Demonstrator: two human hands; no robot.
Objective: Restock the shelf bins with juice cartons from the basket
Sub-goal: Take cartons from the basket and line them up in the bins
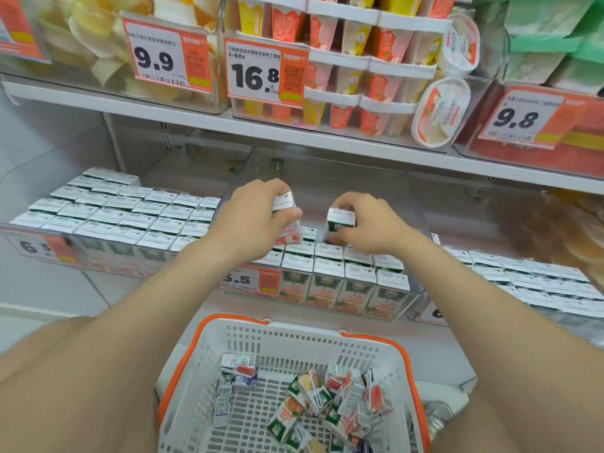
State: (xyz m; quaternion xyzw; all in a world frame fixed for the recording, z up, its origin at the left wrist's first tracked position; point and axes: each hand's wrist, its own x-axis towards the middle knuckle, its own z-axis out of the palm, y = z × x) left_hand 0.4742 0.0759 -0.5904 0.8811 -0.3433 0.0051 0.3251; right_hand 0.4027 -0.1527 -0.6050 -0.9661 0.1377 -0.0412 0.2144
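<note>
My left hand (253, 220) grips a small juice carton (289, 220), tilted, over the middle clear shelf bin (413, 204). My right hand (369, 223) holds another carton (340, 220) upright just above the rows of cartons (343, 276) packed in that bin's front half. The bin's back half shows no cartons. Below, a white basket with orange handles (209, 364) holds several loose cartons (327, 407) lying jumbled.
The left bin (108, 217) and right bin (536, 282) are packed with cartons. The shelf above (196, 122) carries tubs of cups and snacks with price tags 9.9, 16.8 and 9.8. Its edge hangs close over the bins.
</note>
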